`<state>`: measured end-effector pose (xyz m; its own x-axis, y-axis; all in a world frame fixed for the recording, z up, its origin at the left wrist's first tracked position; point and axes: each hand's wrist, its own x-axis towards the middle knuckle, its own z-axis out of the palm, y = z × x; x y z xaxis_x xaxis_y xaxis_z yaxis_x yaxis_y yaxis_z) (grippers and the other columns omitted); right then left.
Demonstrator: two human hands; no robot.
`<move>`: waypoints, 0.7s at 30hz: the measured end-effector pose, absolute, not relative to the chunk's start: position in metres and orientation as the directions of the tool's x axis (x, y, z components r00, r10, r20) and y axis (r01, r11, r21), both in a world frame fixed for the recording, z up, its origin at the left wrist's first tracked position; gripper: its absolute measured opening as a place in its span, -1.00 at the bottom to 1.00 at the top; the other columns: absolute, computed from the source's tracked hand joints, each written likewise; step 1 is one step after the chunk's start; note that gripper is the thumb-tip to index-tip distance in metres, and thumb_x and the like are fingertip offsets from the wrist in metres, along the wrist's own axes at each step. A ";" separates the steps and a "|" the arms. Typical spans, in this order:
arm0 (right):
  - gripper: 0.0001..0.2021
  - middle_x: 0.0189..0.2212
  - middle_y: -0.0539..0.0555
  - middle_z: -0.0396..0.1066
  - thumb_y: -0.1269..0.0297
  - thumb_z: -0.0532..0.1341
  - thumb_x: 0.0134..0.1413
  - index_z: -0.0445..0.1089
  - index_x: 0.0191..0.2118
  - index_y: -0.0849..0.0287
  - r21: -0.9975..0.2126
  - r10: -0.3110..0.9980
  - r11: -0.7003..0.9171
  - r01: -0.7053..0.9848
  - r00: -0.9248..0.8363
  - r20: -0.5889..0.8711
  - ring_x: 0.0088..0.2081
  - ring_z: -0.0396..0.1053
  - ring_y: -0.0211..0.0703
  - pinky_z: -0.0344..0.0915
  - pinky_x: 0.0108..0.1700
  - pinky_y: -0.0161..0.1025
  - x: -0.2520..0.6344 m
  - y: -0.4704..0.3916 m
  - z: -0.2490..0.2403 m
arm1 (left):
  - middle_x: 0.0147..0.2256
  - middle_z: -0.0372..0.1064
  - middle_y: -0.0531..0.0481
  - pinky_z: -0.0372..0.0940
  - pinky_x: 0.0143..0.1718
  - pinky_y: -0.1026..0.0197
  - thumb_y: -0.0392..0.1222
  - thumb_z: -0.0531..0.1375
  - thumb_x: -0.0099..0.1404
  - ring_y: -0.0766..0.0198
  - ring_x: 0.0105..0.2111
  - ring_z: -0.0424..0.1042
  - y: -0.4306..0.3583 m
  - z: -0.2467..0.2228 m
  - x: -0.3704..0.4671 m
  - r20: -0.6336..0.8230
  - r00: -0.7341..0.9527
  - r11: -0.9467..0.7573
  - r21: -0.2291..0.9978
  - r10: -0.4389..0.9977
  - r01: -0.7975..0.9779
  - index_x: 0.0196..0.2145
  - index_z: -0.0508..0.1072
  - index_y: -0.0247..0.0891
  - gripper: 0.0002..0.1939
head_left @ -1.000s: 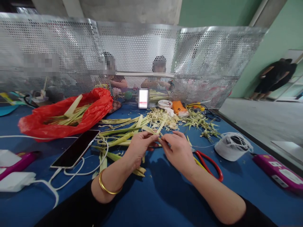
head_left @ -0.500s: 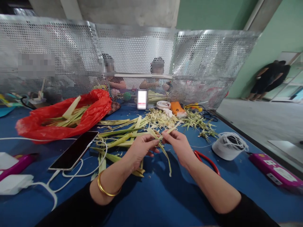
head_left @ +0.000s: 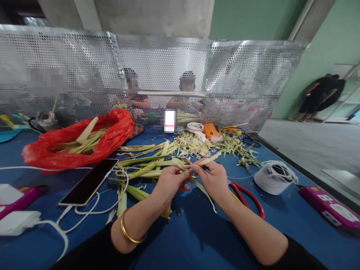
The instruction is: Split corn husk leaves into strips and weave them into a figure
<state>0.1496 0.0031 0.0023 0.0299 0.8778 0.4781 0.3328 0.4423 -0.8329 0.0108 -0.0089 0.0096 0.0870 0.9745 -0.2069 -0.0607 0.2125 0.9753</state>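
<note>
My left hand (head_left: 174, 180) and my right hand (head_left: 211, 177) meet above the blue table, fingertips pinched close together. Between them is a pale green-yellow corn husk strip (head_left: 208, 159), gripped by both thumbs and fingers. One end sticks out past my right fingers, and a thin tail hangs below toward the table. Where the strips cross is partly covered by my fingers. Longer husk leaves (head_left: 143, 170) lie behind and left of my left hand. Scissors with red handles (head_left: 249, 198) lie partly under my right forearm.
At the left are a red plastic bag (head_left: 75, 150) of husks and a phone (head_left: 89, 182) with white cables. Shredded scraps (head_left: 194, 144) are heaped ahead. A white cord roll (head_left: 271, 178) and purple box (head_left: 329, 208) stand right. A perforated metal screen (head_left: 163, 60) closes the back; people sit beyond.
My hands have drawn closer together on the husk strip. Its hanging tail has swung right, and more of the scissors shows. The whole view has shifted slightly.
</note>
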 end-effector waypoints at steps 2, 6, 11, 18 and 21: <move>-0.84 -0.53 0.03 0.46 0.21 0.23 -0.01 0.47 -0.47 0.17 -0.824 0.874 0.448 0.348 0.026 0.486 -0.46 0.36 -0.19 0.27 -0.38 -0.30 0.150 0.003 0.002 | -0.56 0.47 0.00 0.16 -0.63 0.41 -0.19 0.29 0.10 0.47 -0.72 0.31 -0.010 0.011 0.011 -0.204 0.111 0.210 0.976 0.973 -0.052 -0.28 0.55 -0.36 -0.77; -0.80 -0.62 -0.01 0.37 0.19 0.21 -0.03 0.40 -0.54 0.19 -0.896 0.927 0.349 0.274 0.036 0.373 -0.54 0.29 -0.22 0.22 -0.47 -0.31 0.149 0.006 -0.003 | -0.56 0.47 -0.02 0.16 -0.62 0.41 -0.20 0.27 0.12 0.43 -0.68 0.37 -0.010 0.013 0.011 -0.245 0.172 0.253 0.967 0.954 -0.022 -0.30 0.54 -0.36 -0.80; -0.79 -0.60 0.00 0.38 0.16 0.22 -0.03 0.38 -0.52 0.19 -0.923 0.949 0.302 0.239 0.018 0.316 -0.53 0.29 -0.21 0.22 -0.44 -0.29 0.149 0.007 -0.005 | -0.55 0.49 -0.05 0.14 -0.62 0.42 -0.20 0.30 0.08 0.36 -0.61 0.45 -0.007 0.009 0.007 -0.304 0.212 0.314 0.949 0.929 -0.018 -0.37 0.52 -0.36 -0.83; -0.74 -0.55 0.02 0.40 0.09 0.18 0.07 0.43 -0.41 0.20 -0.914 0.952 0.305 0.266 -0.089 0.292 -0.44 0.34 -0.16 0.26 -0.37 -0.27 0.154 0.009 -0.001 | -0.47 0.52 -0.06 0.13 -0.62 0.42 -0.08 0.22 0.18 0.41 -0.62 0.44 -0.006 0.007 0.006 -0.293 0.226 0.312 0.948 0.929 -0.056 -0.38 0.50 -0.34 -0.77; -0.76 -0.53 0.02 0.41 0.11 0.21 0.05 0.43 -0.41 0.19 -0.918 0.952 0.307 0.251 -0.082 0.296 -0.45 0.33 -0.16 0.27 -0.37 -0.27 0.154 0.009 -0.003 | -0.52 0.50 -0.04 0.10 -0.64 0.41 -0.18 0.20 0.15 0.39 -0.65 0.43 -0.008 0.011 0.006 -0.293 0.218 0.299 0.954 0.931 0.003 -0.36 0.49 -0.34 -0.84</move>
<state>0.1538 0.0094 -0.0026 -0.0818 0.9516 0.2962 0.2515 0.3073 -0.9178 0.0059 -0.0076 0.0106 0.2183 0.9310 -0.2926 0.0029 0.2992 0.9542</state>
